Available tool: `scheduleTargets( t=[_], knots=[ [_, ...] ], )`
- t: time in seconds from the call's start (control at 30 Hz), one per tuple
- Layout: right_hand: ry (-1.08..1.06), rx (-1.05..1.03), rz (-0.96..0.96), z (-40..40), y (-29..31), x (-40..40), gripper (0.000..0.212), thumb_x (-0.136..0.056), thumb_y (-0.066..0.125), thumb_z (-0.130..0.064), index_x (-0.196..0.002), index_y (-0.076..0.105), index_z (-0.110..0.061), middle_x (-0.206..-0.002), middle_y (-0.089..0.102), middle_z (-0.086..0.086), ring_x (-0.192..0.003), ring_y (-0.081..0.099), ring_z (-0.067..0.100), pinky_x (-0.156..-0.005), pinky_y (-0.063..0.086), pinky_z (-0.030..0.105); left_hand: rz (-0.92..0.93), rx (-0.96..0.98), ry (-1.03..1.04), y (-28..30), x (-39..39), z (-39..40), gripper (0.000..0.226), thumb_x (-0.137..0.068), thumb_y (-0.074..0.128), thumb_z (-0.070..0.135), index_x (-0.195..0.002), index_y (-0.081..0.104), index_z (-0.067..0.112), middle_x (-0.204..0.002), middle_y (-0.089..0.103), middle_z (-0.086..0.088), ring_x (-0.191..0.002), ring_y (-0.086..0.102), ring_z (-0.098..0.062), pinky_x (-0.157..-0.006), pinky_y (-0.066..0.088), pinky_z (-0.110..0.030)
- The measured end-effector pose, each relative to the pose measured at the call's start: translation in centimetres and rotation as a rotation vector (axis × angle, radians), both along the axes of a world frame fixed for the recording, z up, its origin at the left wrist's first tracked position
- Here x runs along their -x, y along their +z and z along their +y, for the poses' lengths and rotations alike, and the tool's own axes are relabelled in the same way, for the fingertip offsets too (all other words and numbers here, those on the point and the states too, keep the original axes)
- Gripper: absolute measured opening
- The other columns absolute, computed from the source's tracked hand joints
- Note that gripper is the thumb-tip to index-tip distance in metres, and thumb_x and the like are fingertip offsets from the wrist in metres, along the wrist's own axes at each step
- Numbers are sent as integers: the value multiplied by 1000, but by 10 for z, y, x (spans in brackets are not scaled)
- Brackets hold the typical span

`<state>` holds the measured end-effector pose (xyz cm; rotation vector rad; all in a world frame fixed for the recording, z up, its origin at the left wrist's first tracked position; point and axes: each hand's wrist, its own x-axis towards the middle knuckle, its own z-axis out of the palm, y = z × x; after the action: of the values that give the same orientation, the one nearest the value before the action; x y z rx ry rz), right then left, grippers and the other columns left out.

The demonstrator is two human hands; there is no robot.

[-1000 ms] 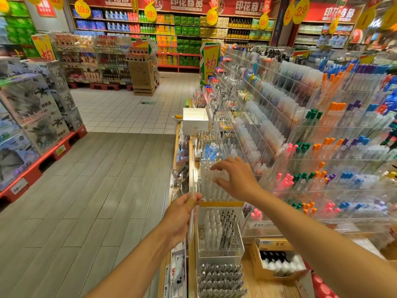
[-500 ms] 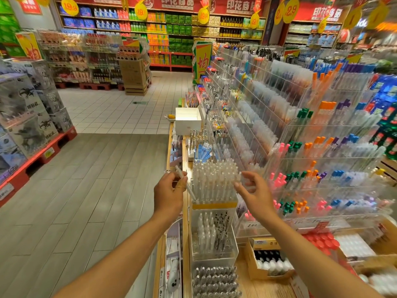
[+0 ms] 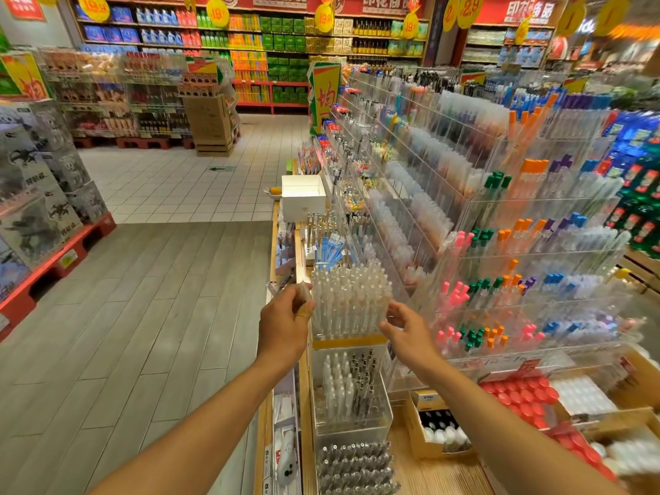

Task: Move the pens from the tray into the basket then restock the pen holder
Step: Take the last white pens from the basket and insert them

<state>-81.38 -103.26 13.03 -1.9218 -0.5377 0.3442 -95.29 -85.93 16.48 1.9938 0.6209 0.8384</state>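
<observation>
My left hand (image 3: pixel 285 317) pinches one upright pen (image 3: pixel 305 291) just beside the pen holder (image 3: pixel 348 303); my right hand (image 3: pixel 405 328), fingers spread, brackets its other side

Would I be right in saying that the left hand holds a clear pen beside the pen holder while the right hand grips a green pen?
Not quite: the head view shows the right hand holding nothing, its fingers loosely open beside the pen holder. The left hand does hold a clear pen at its other side.

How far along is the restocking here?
Mostly done, it looks: the clear pen holder is densely packed with clear pens. In hand: the left hand pinches one clear pen at its left edge; the right hand reaches its right side. Left: seating that pen.
</observation>
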Motion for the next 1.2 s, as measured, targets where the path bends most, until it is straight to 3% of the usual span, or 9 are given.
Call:
scheduleTargets(
  t=[0.1,0.23,0.4,0.63,0.77,0.83,0.93,1.03,1.2],
  knots=[
    [9,8,28,1,-4,0,40,-95,59,-11,-135,51,-14,-119,56,-7,-113,52,12,-99,43,30,16,37,10,-5,-1,-1,21,-88,73,10,-92,57,22,-81,63,15,-78,61,-3,-67,47,-18],
    [14,-1,40,0,-9,-2,42,-95,60,-12,-136,50,-15,-114,54,-13,-109,51,6,-93,41,24,41,26,1,-7,-4,2,19,-85,76,13,-83,61,25,-78,64,14,-76,62,-4,-66,47,-16],
    [29,-20,79,0,-12,-5,44,-95,60,-12,-138,50,-14,-129,57,-3,-116,53,10,-100,42,28,71,34,-14,-6,-9,0,28,-83,78,15,-75,59,34,-76,65,16,-75,62,0,-66,49,-20],
    [61,-45,166,-2,-14,-8,49,-97,57,-13,-143,43,-13,-142,52,4,-128,48,17,-110,39,39,68,70,7,-8,-11,0,13,-84,78,16,-85,67,23,-79,65,15,-76,62,-2,-66,48,-19],
    [94,-56,193,-4,-15,-10,51,-97,57,-15,-145,41,-13,-145,48,3,-132,45,17,-111,37,37,37,176,11,-24,-3,-6,27,-82,80,15,-102,64,23,-97,67,9,-90,63,-7,-71,46,-13],
    [105,-70,215,-4,-16,-11,51,-97,56,-14,-146,40,-15,-146,47,2,-131,44,14,-109,37,32,79,274,26,-37,1,-9,35,-88,75,16,-119,60,20,-117,64,5,-106,60,-13,-82,48,-18],
    [112,-84,255,-4,-16,-13,50,-98,54,-13,-146,40,-17,-147,45,0,-129,43,12,-109,36,33,216,438,14,-51,0,-15,43,-102,52,22,-145,49,16,-141,55,-1,-127,54,-22,-106,47,-42],
    [120,-78,260,-5,-17,-15,50,-98,54,-15,-146,39,-19,-148,44,0,-132,41,13,-112,35,37,257,442,7,-59,-4,-21,41,-106,42,24,-146,49,15,-140,59,-7,-126,56,-29,-108,45,-48],
    [127,-86,249,-7,-18,-12,50,-99,53,-17,-147,38,-20,-149,42,-1,-133,40,11,-113,33,37,273,524,9,-62,-5,-18,39,-106,43,28,-142,54,17,-141,59,-5,-128,56,-27,-109,44,-47]
  ],
)
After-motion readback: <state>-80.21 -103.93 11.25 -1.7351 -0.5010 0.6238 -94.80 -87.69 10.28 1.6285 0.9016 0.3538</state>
